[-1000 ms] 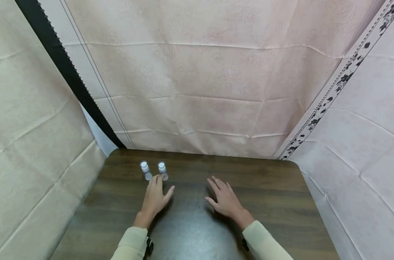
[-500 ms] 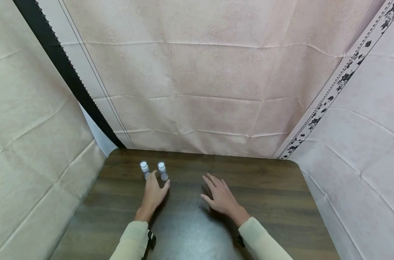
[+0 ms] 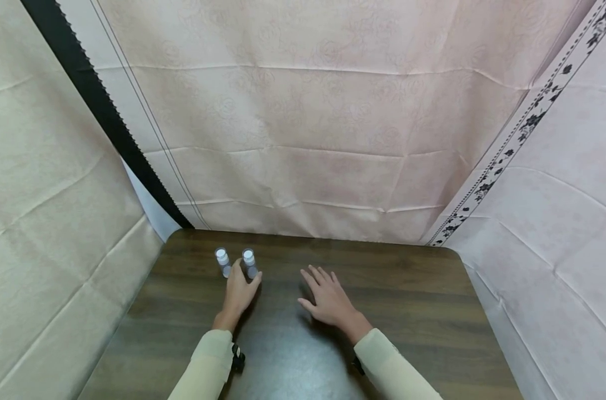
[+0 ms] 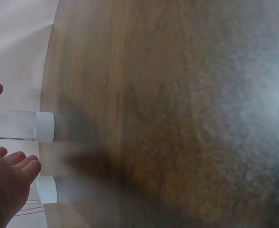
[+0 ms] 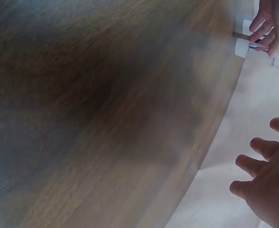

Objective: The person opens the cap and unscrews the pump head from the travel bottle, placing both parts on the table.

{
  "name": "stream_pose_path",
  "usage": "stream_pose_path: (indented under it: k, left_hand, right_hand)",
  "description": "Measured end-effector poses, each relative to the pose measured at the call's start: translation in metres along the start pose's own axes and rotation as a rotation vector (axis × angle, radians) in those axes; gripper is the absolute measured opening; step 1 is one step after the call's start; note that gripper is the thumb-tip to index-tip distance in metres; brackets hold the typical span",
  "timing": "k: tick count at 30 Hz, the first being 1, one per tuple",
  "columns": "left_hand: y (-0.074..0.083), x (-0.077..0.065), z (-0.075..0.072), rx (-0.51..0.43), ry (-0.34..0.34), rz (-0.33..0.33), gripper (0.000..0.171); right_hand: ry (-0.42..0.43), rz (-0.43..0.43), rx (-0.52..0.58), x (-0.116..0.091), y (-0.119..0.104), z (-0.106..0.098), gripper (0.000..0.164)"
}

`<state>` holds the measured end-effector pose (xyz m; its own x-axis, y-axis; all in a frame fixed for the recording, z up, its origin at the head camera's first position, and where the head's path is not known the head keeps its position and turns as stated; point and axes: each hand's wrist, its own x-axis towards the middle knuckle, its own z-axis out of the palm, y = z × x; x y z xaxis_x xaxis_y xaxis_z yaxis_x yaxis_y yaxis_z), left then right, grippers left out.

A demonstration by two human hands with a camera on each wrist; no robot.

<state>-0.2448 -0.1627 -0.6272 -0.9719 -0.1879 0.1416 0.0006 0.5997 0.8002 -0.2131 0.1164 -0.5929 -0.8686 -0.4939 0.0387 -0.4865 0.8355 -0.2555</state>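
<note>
Two small clear cylindrical containers with white ends stand upright at the back left of the table. In the head view my left hand is at them, its fingers between the left container and the right container. Its thumb lies on the other side of the right one. The left wrist view shows the right container's white base between thumb and fingers, with gaps on both sides. My right hand hovers over the middle of the table, fingers spread and holding nothing.
The brown wooden table has rounded back corners. A pale curtain hangs right behind its back edge. More cloth hangs on the left side and the right side.
My left hand has moved forward, its fingers passing between the containers and its thumb coming beside the right one. My right hand has drifted left. Both containers stay in place.
</note>
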Motion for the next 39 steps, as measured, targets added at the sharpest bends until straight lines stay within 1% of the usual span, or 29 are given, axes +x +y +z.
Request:
stream_pose_path:
  k: [6, 9, 15, 19, 27, 35, 39]
  left_hand:
    - [-0.002, 0.005, 0.002, -0.056, -0.012, -0.008, 0.080]
    - [-0.003, 0.008, 0.004, -0.081, -0.010, -0.017, 0.080]
    - [-0.004, 0.016, 0.008, -0.081, -0.005, -0.037, 0.078]
    - [-0.002, 0.018, 0.010, -0.082, 0.001, -0.039, 0.075]
    - [-0.002, 0.018, 0.013, -0.083, 0.062, -0.039, 0.062]
    - [-0.007, 0.022, 0.019, -0.088, 0.092, -0.012, 0.039]
    - [-0.009, 0.022, 0.020, -0.102, 0.126, 0.004, 0.034]
  right_hand:
    - [-0.037, 0.011, -0.001, 0.005, -0.005, 0.005, 0.074]
    - [-0.054, 0.020, 0.022, 0.006, -0.009, 0.006, 0.074]
    - [-0.066, 0.033, 0.032, 0.009, -0.016, 0.007, 0.073]
    - [-0.063, 0.031, 0.031, 0.012, -0.017, 0.010, 0.073]
    - [-0.079, 0.040, 0.059, 0.013, -0.019, 0.016, 0.074]
    - [-0.102, 0.050, 0.080, 0.009, -0.020, 0.020, 0.072]
    - [-0.099, 0.052, 0.099, 0.008, -0.020, 0.018, 0.071]
